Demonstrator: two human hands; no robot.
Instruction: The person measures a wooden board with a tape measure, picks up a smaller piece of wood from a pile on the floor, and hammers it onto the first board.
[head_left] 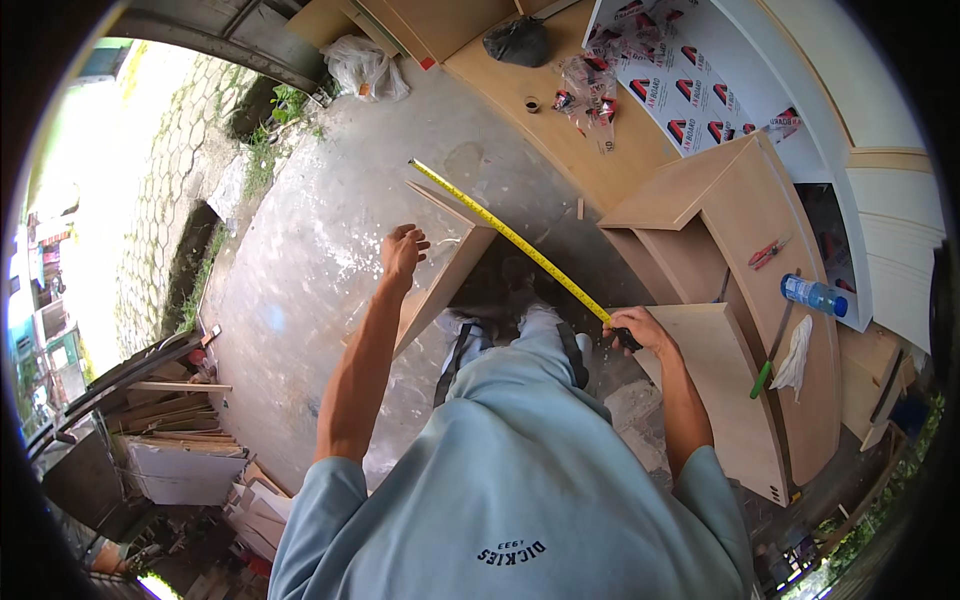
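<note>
In my right hand [645, 328] is a tape measure [626, 340] with a dark case, my fingers wrapped round it. Its yellow blade [510, 235] runs out far to the upper left, the free end in the air past a wooden panel [455, 275]. That panel stands on edge in front of my legs. My left hand [403, 250] is raised just left of the panel, apart from the blade, its fingers loosely spread and holding nothing. Close to my right forearm stands a pale wooden board [705, 370].
At right, a wooden cabinet [690, 225] carries red-handled pliers [768, 253], a water bottle [813, 295], a green-handled screwdriver [762, 380] and a white cloth [795, 360]. A white plastic bag [365, 70] lies at the far wall. Scrap wood [170, 410] is piled at left.
</note>
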